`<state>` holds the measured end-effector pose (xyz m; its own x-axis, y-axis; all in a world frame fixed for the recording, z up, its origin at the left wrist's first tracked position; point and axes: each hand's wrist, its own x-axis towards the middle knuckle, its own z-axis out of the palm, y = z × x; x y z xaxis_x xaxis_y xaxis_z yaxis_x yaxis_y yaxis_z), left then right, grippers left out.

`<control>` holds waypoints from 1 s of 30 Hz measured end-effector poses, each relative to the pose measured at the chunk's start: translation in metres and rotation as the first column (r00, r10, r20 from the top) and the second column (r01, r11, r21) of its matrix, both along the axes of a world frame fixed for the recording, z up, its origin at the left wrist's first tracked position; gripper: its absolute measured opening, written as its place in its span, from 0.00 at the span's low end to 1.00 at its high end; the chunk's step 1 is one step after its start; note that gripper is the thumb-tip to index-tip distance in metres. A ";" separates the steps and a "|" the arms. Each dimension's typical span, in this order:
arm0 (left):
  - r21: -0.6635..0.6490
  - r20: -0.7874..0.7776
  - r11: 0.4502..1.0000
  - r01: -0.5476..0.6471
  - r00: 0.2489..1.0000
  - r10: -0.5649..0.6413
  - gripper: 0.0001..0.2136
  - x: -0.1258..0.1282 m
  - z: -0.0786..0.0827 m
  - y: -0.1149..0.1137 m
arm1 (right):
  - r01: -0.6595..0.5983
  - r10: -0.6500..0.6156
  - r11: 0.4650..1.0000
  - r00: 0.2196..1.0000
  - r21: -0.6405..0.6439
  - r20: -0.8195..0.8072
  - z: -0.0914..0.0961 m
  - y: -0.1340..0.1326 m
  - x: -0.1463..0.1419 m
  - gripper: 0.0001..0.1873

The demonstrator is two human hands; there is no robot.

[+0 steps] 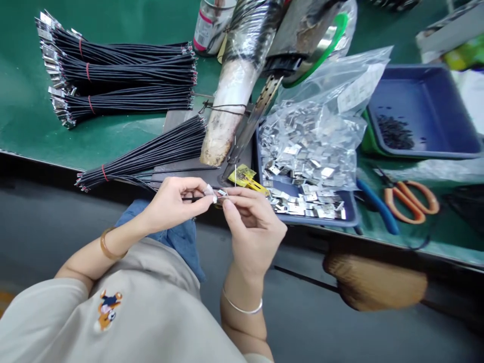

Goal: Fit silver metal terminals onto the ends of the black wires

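Observation:
My left hand [181, 199] is closed around the end of a black cable, and something whitish covers its fingertips. Just to the right, my right hand [255, 219] pinches a small silvery metal piece [222, 192] at the cable's end. The fingertips of both hands almost meet at the bench edge, and fingers hide part of the joint. Behind my left hand lies a bundle of black cables [151, 154] tied with a red band. To the right of my right hand, a blue tray [321, 221] holds many loose metal pieces [306, 199] and a clear plastic bag of them.
Finished-looking cable bundles [128, 75] with metal ends lie at the back left. A taped, white-ended tube [229, 111] juts down over the bench, near a jar [212, 27]. To the right are orange-handled scissors [412, 201], a blue-handled tool [378, 206] and a blue bin [423, 101] with small black parts.

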<state>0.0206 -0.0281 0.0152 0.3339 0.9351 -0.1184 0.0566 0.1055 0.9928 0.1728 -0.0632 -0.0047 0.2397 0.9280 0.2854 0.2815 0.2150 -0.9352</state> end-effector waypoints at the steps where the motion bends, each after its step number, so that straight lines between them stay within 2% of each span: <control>1: 0.017 -0.010 1.000 -0.010 1.000 0.011 0.07 0.000 0.000 0.000 | -0.005 0.005 1.000 1.000 0.001 -0.005 0.001 0.000 -0.001 0.03; 6: 0.215 -0.082 0.975 -0.050 0.994 0.069 0.07 -0.001 -0.003 -0.003 | 0.003 -0.003 1.000 1.000 0.008 -0.027 0.000 -0.001 -0.006 0.02; 13: 0.389 -0.183 0.921 0.021 0.982 0.055 0.07 -0.005 -0.007 -0.005 | -0.024 0.023 1.000 0.998 -0.009 -0.056 -0.005 -0.002 -0.001 0.02; 15: 0.496 -0.267 0.863 0.094 0.963 0.049 0.08 -0.006 -0.008 -0.005 | -0.046 0.046 0.999 0.998 0.004 0.033 -0.002 -0.003 0.003 0.03; 18: 0.649 -0.478 0.694 0.311 0.877 0.055 0.13 -0.009 -0.009 -0.005 | -0.043 0.033 0.998 0.967 0.035 0.253 0.004 -0.006 0.006 0.05; 19: 0.663 -0.523 0.653 0.367 0.851 0.053 0.14 -0.010 -0.009 -0.005 | -0.042 0.030 0.998 0.963 0.040 0.267 0.005 -0.006 0.006 0.05; 20: 0.659 -0.537 0.643 0.391 0.843 0.037 0.14 -0.011 -0.009 -0.005 | -0.046 0.035 0.998 0.971 0.040 0.237 0.005 -0.007 0.005 0.05; 21: 0.640 -0.519 0.665 0.384 0.855 0.005 0.14 -0.012 -0.008 -0.005 | -0.051 0.044 0.998 0.984 0.038 0.171 0.004 -0.008 0.003 0.05; 23: 0.538 -0.403 0.785 0.309 0.912 -0.083 0.11 -0.014 -0.005 -0.004 | -0.051 0.049 0.998 0.998 0.041 0.030 0.000 -0.009 -0.003 0.05; 25: 0.332 -0.232 0.915 0.227 0.960 -0.154 0.09 -0.015 -0.003 -0.003 | -0.001 0.001 0.997 1.000 0.071 0.002 -0.005 -0.010 -0.009 0.04; 26: 0.218 -0.145 0.955 0.200 0.975 -0.171 0.08 -0.016 -0.002 -0.002 | 0.028 -0.030 0.996 0.999 0.088 0.024 -0.008 -0.010 -0.011 0.04; 28: 0.032 0.011 0.985 0.168 0.986 -0.169 0.07 -0.015 -0.001 0.001 | 0.063 -0.072 0.991 0.995 0.116 0.074 -0.011 -0.009 -0.014 0.04; 30: -0.069 0.115 0.985 0.160 0.982 -0.151 0.08 -0.013 -0.003 0.004 | 0.098 -0.112 0.984 0.990 0.149 0.088 -0.011 -0.009 -0.014 0.04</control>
<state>0.0075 -0.0239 0.0124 0.4895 0.8602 -0.1431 -0.0297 0.1804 0.9831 0.1584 -0.0717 -0.0153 0.2991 0.8464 0.4407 0.3961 0.3100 -0.8643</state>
